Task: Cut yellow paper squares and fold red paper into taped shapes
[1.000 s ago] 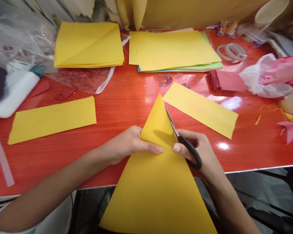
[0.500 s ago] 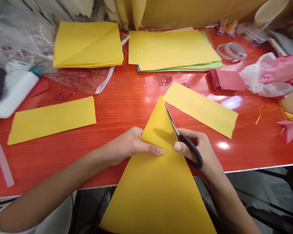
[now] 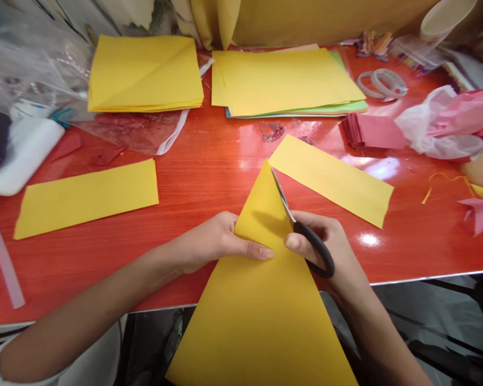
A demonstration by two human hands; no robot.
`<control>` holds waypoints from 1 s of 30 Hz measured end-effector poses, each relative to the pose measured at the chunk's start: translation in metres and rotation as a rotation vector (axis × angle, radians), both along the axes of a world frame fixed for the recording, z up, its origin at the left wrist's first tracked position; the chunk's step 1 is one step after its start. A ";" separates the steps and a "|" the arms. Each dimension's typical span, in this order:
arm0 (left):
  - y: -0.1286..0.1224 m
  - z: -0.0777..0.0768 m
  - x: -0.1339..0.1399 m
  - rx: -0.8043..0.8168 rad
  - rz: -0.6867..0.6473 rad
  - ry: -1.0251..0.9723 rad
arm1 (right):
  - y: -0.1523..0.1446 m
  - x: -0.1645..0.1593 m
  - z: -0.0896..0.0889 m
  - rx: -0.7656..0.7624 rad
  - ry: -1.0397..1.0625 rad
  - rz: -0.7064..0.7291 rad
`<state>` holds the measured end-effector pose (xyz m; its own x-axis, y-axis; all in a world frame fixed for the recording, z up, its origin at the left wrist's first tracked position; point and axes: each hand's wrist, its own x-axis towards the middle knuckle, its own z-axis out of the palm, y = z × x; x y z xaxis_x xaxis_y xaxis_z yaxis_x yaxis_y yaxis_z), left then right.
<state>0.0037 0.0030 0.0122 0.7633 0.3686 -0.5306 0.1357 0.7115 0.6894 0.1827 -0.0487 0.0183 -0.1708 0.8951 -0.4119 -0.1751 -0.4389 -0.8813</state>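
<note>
The yellow sheet (image 3: 261,316) tapers to a point over the red table (image 3: 185,171), its wide end hanging past the near edge toward me. My left hand (image 3: 227,238) pinches it from the left side, thumb flat on top and fingers hidden underneath. My right hand (image 3: 328,236) is curled round the black handle of the scissors (image 3: 323,256), whose blades lie along the sheet's right edge near the tip. Beyond, a yellow strip (image 3: 88,198) lies to the left, a paler strip (image 3: 334,179) to the right, and two paper stacks (image 3: 145,72) farther back.
</note>
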 end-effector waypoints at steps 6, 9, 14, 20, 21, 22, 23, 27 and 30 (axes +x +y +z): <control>0.001 -0.001 0.001 0.000 -0.011 -0.013 | 0.000 -0.001 -0.002 0.020 -0.016 0.004; 0.001 -0.001 0.001 0.002 -0.024 -0.030 | -0.001 -0.002 -0.003 0.054 -0.003 -0.004; 0.000 -0.002 0.000 0.020 -0.032 -0.026 | 0.001 -0.003 0.001 0.017 -0.016 0.012; 0.000 -0.002 0.001 0.006 -0.027 -0.040 | 0.001 -0.002 -0.001 0.041 -0.028 0.007; 0.000 -0.002 0.001 0.002 -0.028 -0.043 | 0.001 -0.003 -0.001 0.045 -0.033 0.010; 0.000 -0.001 0.001 -0.002 -0.028 -0.048 | 0.001 -0.003 -0.001 0.045 -0.038 0.014; 0.000 -0.001 0.001 -0.002 -0.027 -0.050 | 0.001 -0.003 0.000 0.043 -0.042 0.017; 0.001 -0.001 0.001 -0.002 -0.031 -0.059 | 0.004 -0.004 0.004 0.026 -0.018 0.012; 0.000 -0.001 0.000 -0.007 -0.032 -0.061 | 0.005 -0.004 0.005 0.021 -0.014 0.004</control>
